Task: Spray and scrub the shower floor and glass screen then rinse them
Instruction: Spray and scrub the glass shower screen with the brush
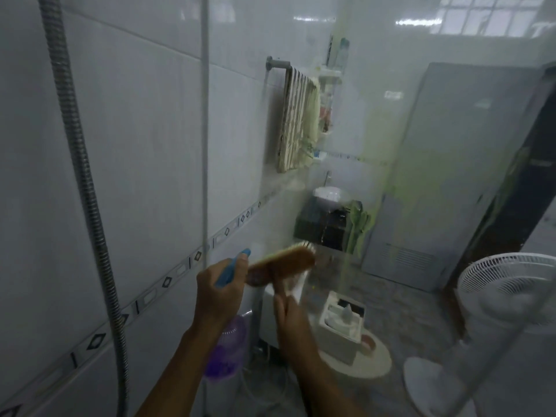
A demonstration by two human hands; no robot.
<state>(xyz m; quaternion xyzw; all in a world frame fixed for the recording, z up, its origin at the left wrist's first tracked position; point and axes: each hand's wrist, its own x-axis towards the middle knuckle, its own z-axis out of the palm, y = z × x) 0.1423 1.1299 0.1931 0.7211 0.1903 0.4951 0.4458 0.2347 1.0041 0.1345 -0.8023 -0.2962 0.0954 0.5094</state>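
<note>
Gripping spray bottle [227,347] by neck with left hand [218,291]: blue trigger above fist, purple body below, near glass screen [388,121]. Clasping scrub brush [282,261] handle in right hand [290,317]: wooden head above fingers, close to glass screen, blurred.

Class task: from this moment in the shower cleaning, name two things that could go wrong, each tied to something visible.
1. The left hand grips the spray bottle and the right hand the brush, so neither is free to catch a slip.
2. A fan stands beyond the glass screen; rinse water that escapes might reach it.
</note>
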